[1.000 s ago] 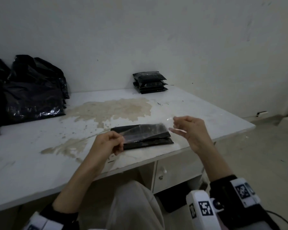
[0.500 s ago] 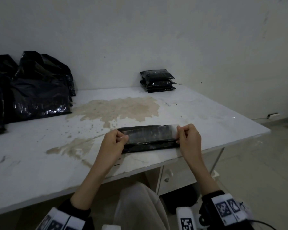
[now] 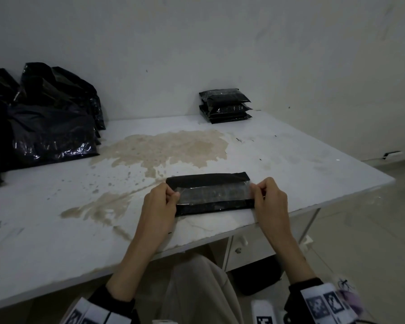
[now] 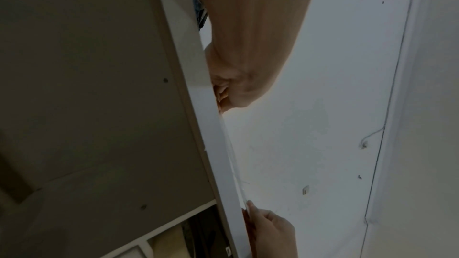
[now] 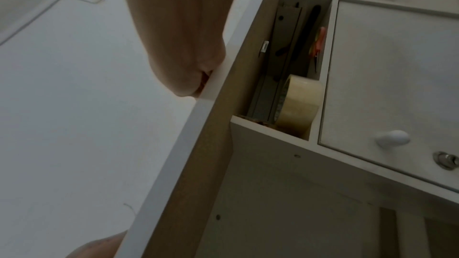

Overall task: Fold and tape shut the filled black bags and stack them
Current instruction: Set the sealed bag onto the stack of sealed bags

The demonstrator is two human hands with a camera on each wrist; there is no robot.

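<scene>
Left hand (image 3: 160, 202) and right hand (image 3: 270, 199) each pinch one end of a clear tape strip (image 3: 214, 194) stretched along the folded black bag (image 3: 208, 182), which lies flat at the near edge of the white table (image 3: 313, 169). At 12 o'clock: stack of taped bags (image 3: 225, 106). At 10 o'clock: untaped black bags (image 3: 49, 127). In the open compartment under the tabletop: tape roll (image 5: 298, 103).
</scene>
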